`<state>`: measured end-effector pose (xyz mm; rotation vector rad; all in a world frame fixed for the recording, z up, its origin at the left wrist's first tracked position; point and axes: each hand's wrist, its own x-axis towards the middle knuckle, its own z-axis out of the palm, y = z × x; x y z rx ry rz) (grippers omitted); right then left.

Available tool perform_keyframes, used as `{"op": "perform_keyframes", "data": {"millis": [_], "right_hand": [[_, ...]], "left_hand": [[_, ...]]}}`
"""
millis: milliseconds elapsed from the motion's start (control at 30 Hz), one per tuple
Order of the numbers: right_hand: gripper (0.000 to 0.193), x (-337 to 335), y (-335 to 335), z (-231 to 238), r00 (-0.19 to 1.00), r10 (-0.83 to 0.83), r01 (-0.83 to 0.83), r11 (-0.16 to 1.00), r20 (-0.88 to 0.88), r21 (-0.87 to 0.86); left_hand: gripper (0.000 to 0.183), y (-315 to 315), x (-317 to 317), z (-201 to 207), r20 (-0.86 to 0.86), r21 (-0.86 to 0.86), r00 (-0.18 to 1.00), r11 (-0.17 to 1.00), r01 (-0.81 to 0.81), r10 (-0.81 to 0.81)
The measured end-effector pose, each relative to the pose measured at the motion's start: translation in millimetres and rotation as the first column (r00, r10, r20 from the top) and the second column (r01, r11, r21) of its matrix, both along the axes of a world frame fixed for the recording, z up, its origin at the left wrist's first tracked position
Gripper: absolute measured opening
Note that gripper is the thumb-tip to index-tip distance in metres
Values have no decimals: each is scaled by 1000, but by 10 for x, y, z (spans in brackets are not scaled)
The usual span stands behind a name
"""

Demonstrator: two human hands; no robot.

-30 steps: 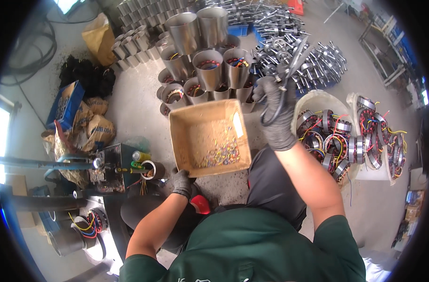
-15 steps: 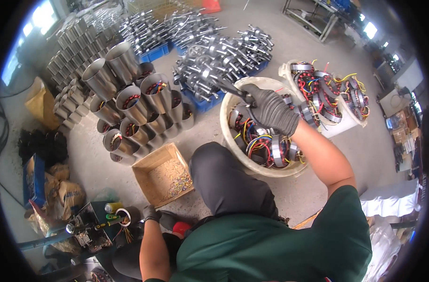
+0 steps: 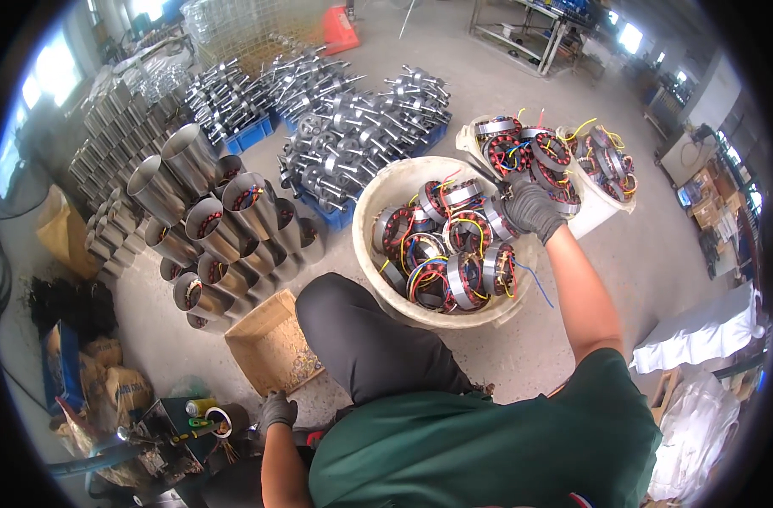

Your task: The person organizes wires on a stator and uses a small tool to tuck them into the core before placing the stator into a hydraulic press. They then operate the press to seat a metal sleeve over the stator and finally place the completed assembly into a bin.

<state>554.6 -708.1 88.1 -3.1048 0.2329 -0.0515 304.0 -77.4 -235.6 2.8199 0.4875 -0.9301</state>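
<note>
My right hand (image 3: 532, 208), in a dark grey glove, is closed round a dark, long-jawed hand tool (image 3: 486, 168), whose exact kind is unclear. It hovers at the right side of a round off-white tub (image 3: 371, 292). Ring-shaped motor stators (image 3: 464, 279) with red windings and red, yellow and blue wires fill that tub. Whether the right hand also touches a stator is hidden. Low on the left, my left hand (image 3: 276, 410) is gloved too, its fingers curled beside the near edge of a cardboard box (image 3: 255, 334) holding small scraps. What it grips, if anything, cannot be made out.
More stators lie in white containers (image 3: 602, 218) at the right. Steel cylinders (image 3: 209, 229), some with stators inside, are stacked at the left. Metal rotors with shafts (image 3: 353, 140) are heaped on blue crates (image 3: 251, 134). A cup (image 3: 227, 421) with tools stands near my left hand.
My right hand has moved right with the dark tool, from above the tub's middle to its right side, uncovering more stators. The view has shifted; my left hand remains near the box.
</note>
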Motion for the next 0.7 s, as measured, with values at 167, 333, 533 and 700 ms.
{"op": "perform_keyframes", "data": {"millis": [167, 333, 533, 700], "right_hand": [[41, 52, -237, -496, 930, 40, -156, 943, 364, 295], [37, -237, -130, 106, 888, -271, -247, 402, 373, 882], [57, -314, 580, 908, 850, -119, -521, -55, 513, 852], [43, -422, 2454, 871, 903, 186, -207, -599, 387, 773]], "left_hand": [[52, 25, -75, -47, -23, 20, 999, 999, -34, 35], [51, 152, -104, -70, 64, -150, 973, 966, -209, 220], [31, 212, 628, 517, 525, -717, 654, 697, -6, 545], [31, 110, 847, 2192, 441, -877, 672, 446, 181, 594]]}}
